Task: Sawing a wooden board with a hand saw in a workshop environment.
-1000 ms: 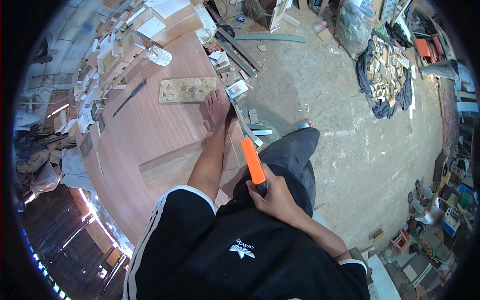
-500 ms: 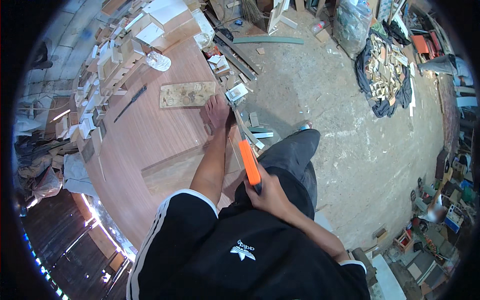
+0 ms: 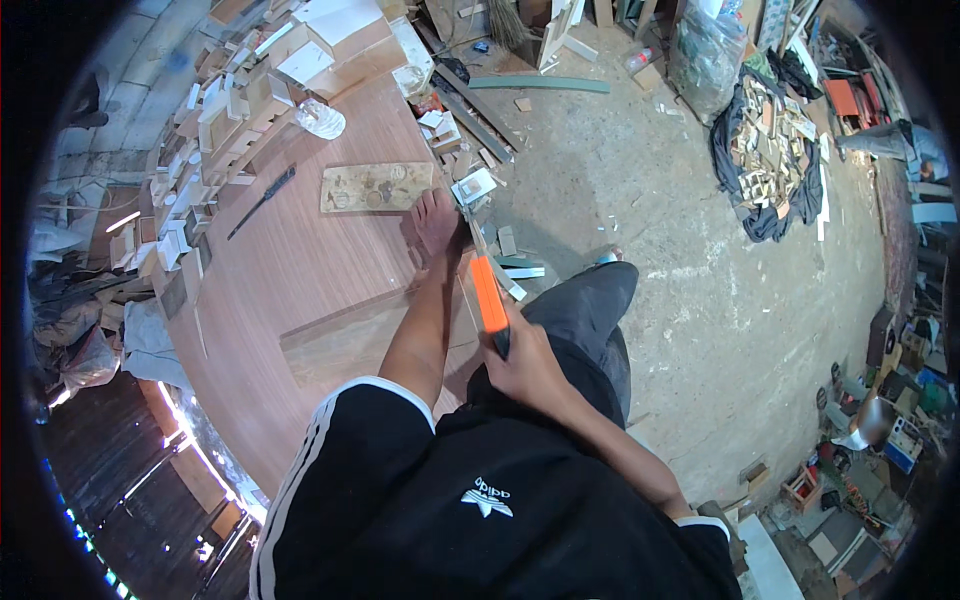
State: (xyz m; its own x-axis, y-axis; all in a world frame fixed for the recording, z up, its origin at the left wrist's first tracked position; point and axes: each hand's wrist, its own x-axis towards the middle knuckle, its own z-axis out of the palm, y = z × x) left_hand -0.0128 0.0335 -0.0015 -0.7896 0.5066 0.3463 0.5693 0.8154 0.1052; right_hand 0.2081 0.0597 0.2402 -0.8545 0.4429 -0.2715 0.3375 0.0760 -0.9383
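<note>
My right hand [image 3: 525,365] grips a handsaw [image 3: 488,295] by its orange and black handle. The saw's thin blade points away from me along the right edge of the wooden tabletop [image 3: 290,260]. Just left of the blade, my left hand [image 3: 436,222] bears down at the table edge with its fingers bent and close together. What lies under that palm is hidden. Its fingertips are beside the right end of a worn, stained wooden board [image 3: 375,188]. A flat wooden panel [image 3: 340,335] lies under my left forearm.
A dark, narrow tool [image 3: 262,203] and a clear plastic container [image 3: 320,119] rest on the table. Small wooden box-like pieces [image 3: 215,145] crowd its far left side. Offcuts [image 3: 475,186] litter the floor by the table. A dark cloth [image 3: 722,170] holding wood scraps lies farther right.
My right hand and the saw have moved forward, away from my body, along the table edge. My left hand stays in nearly the same place.
</note>
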